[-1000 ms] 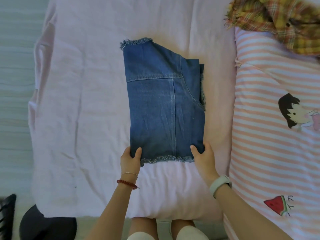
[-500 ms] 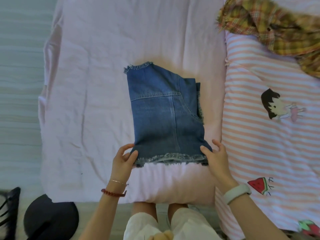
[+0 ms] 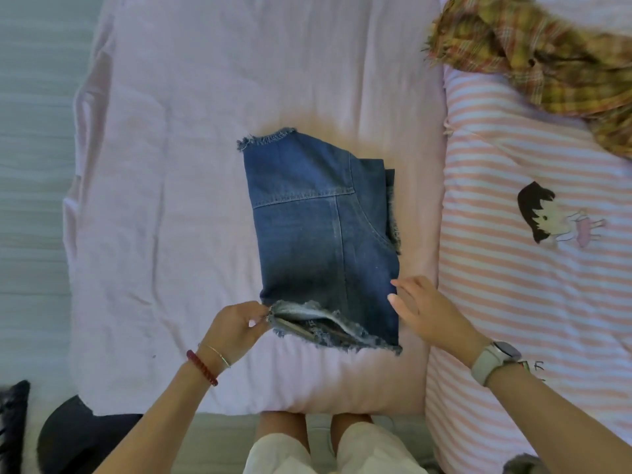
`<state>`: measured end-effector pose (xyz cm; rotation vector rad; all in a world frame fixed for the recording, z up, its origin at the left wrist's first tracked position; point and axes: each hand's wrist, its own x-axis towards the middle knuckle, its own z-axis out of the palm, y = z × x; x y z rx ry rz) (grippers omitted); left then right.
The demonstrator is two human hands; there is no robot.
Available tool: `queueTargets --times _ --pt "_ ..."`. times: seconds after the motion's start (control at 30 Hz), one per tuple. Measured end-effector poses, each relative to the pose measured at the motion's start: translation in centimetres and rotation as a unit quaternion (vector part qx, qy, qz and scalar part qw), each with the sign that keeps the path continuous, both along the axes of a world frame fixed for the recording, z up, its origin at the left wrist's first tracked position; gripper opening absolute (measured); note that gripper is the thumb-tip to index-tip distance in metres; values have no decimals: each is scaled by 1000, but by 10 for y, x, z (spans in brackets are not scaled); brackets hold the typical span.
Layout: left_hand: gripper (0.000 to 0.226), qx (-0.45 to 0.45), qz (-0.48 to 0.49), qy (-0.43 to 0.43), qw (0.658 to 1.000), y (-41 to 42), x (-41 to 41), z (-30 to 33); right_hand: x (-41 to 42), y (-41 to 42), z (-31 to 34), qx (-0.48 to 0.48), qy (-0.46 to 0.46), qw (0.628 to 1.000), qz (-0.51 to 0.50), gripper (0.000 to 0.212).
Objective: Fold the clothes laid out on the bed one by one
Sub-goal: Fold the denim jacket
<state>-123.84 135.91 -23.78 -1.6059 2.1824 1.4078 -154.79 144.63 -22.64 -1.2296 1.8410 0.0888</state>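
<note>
bed (image 3: 171, 200): denim hem (image 3: 307, 314) newly lifted

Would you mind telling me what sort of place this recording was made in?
Most likely a home bedroom: a bed under a pink sheet, a striped quilt printed with a cartoon girl, and clothes on them, denim shorts and a plaid shirt.

A striped pink and white quilt (image 3: 513, 302) covers the right side of the bed; it has a printed cartoon girl (image 3: 547, 217). The bed has a pale pink sheet (image 3: 171, 200). On the floor, near the lower left corner of the bed, there is a dark round object (image 3: 75, 436). A black thing (image 3: 13, 422) is beside it, cut by the frame edge.
</note>
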Motion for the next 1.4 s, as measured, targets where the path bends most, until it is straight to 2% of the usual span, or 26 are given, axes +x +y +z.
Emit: queueTargets --times 0.07,0.13,0.23,0.33,0.43,0.53,0.6,0.7,0.8,0.97,1.07,1.13,1.17,1.27,1.4 --pt "6 -60 17 24 998 4 -4 -5 11 16 1 -88 -68 993 -31 51" --pt "10 -85 56 67 993 1 -13 -9 16 25 1 -142 -86 986 13 66" --pt "14 -7 167 117 979 -10 -28 -10 17 33 -1 -137 -90 985 48 84" --pt "18 8 257 139 956 -24 -39 -12 16 37 -4 -152 -59 982 96 95" --pt "20 13 307 169 937 -35 -45 -11 18 31 -7 -228 30 963 141 102" --pt "20 -3 298 184 937 -42 -49 -9 18 17 -13 -273 85 951 122 92" --pt "22 -16 299 189 935 -50 -52 -7 17 5 -15 -257 42 962 74 72" --pt "20 -34 313 174 933 -69 -57 -5 12 -13 -15 -305 22 950 57 42" --pt "19 -70 317 138 936 -95 -64 -2 3 -40 -1 -287 -39 956 -47 19" --pt "26 -95 333 117 931 -145 -83 13 -4 -114 6 -349 28 929 -115 22" --pt "29 -12 356 224 907 -149 -84 29 -5 -153 -6 -324 36 929 -174 17" --pt "25 15 295 270 917 -135 -75 36 -7 -166 -15 -297 19 932 -206 16" --pt "26 1 251 265 931 -126 -69 35 -8 -170 -18 -285 14 935 -212 15" --pt "27 -114 160 193 961 -106 -58 20 -10 -173 -25 -258 6 947 -193 8" --pt "25 -188 201 144 950 -111 -68 3 -11 -179 -30 -236 -8 951 -200 8"
